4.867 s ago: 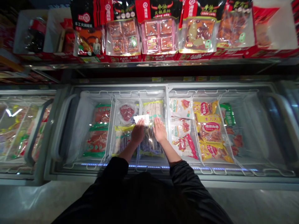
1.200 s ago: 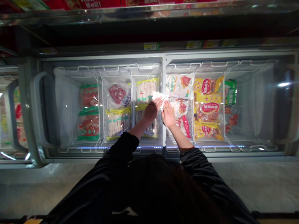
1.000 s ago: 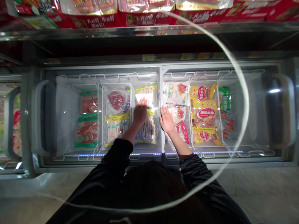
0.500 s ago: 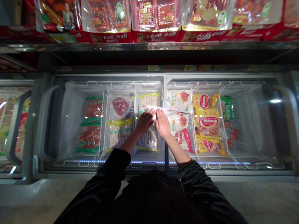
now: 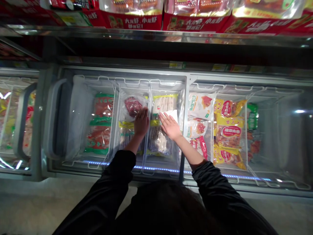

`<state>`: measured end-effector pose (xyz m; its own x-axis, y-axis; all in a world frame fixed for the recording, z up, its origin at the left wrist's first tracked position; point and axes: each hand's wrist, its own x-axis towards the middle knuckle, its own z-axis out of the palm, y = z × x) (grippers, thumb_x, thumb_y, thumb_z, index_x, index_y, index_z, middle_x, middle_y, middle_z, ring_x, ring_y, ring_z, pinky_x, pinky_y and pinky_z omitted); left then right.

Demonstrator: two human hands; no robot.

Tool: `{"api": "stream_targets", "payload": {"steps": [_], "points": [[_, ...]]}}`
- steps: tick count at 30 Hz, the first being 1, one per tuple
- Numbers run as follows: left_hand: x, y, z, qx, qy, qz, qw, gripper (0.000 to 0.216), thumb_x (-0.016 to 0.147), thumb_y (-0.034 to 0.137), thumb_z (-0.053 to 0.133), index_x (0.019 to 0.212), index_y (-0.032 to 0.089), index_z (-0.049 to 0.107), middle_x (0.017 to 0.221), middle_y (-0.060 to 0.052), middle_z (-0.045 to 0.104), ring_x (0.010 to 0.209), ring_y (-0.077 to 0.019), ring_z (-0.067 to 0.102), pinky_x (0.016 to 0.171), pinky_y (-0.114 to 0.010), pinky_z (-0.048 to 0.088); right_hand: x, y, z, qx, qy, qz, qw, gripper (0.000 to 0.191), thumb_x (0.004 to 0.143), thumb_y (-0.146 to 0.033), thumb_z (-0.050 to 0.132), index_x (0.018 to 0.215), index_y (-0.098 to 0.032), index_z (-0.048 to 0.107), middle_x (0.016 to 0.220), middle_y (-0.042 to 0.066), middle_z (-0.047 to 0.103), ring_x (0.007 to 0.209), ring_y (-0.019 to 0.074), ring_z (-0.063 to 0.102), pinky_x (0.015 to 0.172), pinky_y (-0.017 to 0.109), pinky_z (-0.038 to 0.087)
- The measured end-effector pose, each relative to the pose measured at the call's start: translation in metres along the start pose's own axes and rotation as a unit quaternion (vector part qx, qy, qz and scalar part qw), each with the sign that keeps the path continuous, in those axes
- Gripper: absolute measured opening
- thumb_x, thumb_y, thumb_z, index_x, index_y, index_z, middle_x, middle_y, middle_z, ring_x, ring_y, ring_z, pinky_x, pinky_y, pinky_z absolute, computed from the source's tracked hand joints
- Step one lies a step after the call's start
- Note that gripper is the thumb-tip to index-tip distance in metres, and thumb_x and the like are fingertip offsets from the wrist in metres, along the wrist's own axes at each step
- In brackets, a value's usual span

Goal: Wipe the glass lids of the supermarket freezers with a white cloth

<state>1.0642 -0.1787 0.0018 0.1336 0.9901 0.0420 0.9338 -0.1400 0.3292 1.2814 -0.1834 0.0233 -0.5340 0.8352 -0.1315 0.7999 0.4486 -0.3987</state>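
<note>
Both my hands lie on the glass lid of a chest freezer. My left hand rests flat with fingers stretched out, over the baskets holding a bag of red meat and a yellow-edged pack. My right hand is spread flat, its fingertips pressing a white cloth against the glass. Under the cloth lies a yellow-trimmed pack of pale sticks. Black sleeves cover both arms.
Wire baskets inside hold green-edged red packs, white bags and yellow bags. A lid handle curves at the left. A second freezer adjoins on the left. A shelf of red boxes overhangs the back.
The cloth has passed from under my left hand to under my right hand. My left hand has slid left and now lies flat, bare, on the glass.
</note>
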Motion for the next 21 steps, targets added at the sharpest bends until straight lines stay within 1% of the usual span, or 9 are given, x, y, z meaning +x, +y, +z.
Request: {"api": "stream_targets", "payload": {"steps": [1,3,6,8,11,14,16,18,21], "points": [[0.000,0.001,0.000,0.001,0.000,0.000,1.000,0.058,0.105,0.023,0.035,0.162,0.014,0.029,0.167,-0.009,0.030,0.155,-0.0234,0.027,0.127,-0.045,0.027,0.000,0.003,-0.001,-0.007,0.005,0.004,1.000,0.059,0.104,-0.029,0.035,0.162,-0.015,0.029,0.168,0.005,0.029,0.157,0.0223,0.020,0.129,0.044,0.019],[-0.001,0.001,0.000,-0.001,0.000,-0.002,1.000,0.058,0.105,0.022,0.034,0.163,0.015,0.027,0.167,-0.008,0.029,0.156,-0.0224,0.025,0.127,-0.045,0.027,0.008,0.003,0.000,-0.019,0.035,0.056,0.998,0.060,0.104,-0.029,0.033,0.162,-0.015,0.028,0.168,0.006,0.029,0.157,0.0231,0.019,0.128,0.045,0.019],[-0.001,0.001,-0.001,-0.004,-0.005,-0.002,1.000,0.060,0.105,0.021,0.035,0.163,0.016,0.026,0.166,-0.008,0.031,0.156,-0.0220,0.024,0.127,-0.045,0.027,0.042,-0.012,0.008,-0.022,0.088,0.166,0.982,0.062,0.103,-0.030,0.032,0.163,-0.012,0.024,0.169,0.009,0.026,0.158,0.0264,0.017,0.128,0.050,0.017],[0.000,0.001,-0.003,-0.001,-0.009,-0.003,1.000,0.059,0.104,0.021,0.035,0.163,0.016,0.028,0.165,-0.008,0.033,0.155,-0.0224,0.026,0.127,-0.045,0.027,0.066,-0.025,0.014,-0.015,0.091,0.186,0.978,0.063,0.103,-0.030,0.032,0.163,-0.010,0.025,0.169,0.009,0.025,0.158,0.0271,0.016,0.128,0.051,0.016],[0.001,0.001,-0.004,0.002,-0.013,-0.006,1.000,0.057,0.104,0.021,0.035,0.160,0.013,0.033,0.164,-0.009,0.036,0.155,-0.0230,0.029,0.127,-0.044,0.028,0.077,-0.033,0.016,-0.010,0.058,0.134,0.989,0.061,0.104,-0.029,0.033,0.162,-0.010,0.028,0.169,0.007,0.025,0.157,0.0258,0.018,0.129,0.048,0.016],[0.001,0.001,-0.003,-0.010,-0.013,-0.007,1.000,0.056,0.104,0.021,0.035,0.160,0.012,0.035,0.165,-0.010,0.035,0.155,-0.0236,0.028,0.127,-0.044,0.027,0.053,-0.021,0.008,-0.009,0.019,0.034,0.999,0.058,0.105,-0.029,0.033,0.161,-0.013,0.031,0.168,0.005,0.027,0.157,0.0228,0.020,0.129,0.044,0.017],[0.001,0.000,-0.002,-0.021,-0.012,-0.007,1.000,0.058,0.103,0.019,0.035,0.161,0.014,0.032,0.166,-0.010,0.033,0.155,-0.0239,0.027,0.128,-0.045,0.026,0.031,-0.008,0.002,-0.007,0.003,-0.007,1.000,0.057,0.105,-0.028,0.033,0.161,-0.016,0.032,0.167,0.003,0.030,0.157,0.0213,0.021,0.129,0.043,0.018],[0.000,0.000,-0.001,-0.027,-0.010,-0.006,1.000,0.060,0.103,0.018,0.036,0.162,0.015,0.029,0.166,-0.009,0.031,0.155,-0.0243,0.026,0.128,-0.047,0.025,0.018,0.001,-0.002,-0.005,0.004,-0.002,1.000,0.057,0.104,-0.026,0.033,0.161,-0.017,0.032,0.167,0.003,0.031,0.157,0.0208,0.021,0.129,0.044,0.020],[0.001,0.002,-0.001,-0.027,-0.008,-0.007,1.000,0.060,0.103,0.019,0.036,0.163,0.016,0.027,0.166,-0.010,0.032,0.155,-0.0246,0.027,0.128,-0.048,0.025,0.028,-0.003,0.003,0.000,0.040,0.073,0.997,0.059,0.104,-0.025,0.033,0.162,-0.017,0.028,0.167,0.004,0.030,0.157,0.0222,0.019,0.129,0.047,0.020]]}}
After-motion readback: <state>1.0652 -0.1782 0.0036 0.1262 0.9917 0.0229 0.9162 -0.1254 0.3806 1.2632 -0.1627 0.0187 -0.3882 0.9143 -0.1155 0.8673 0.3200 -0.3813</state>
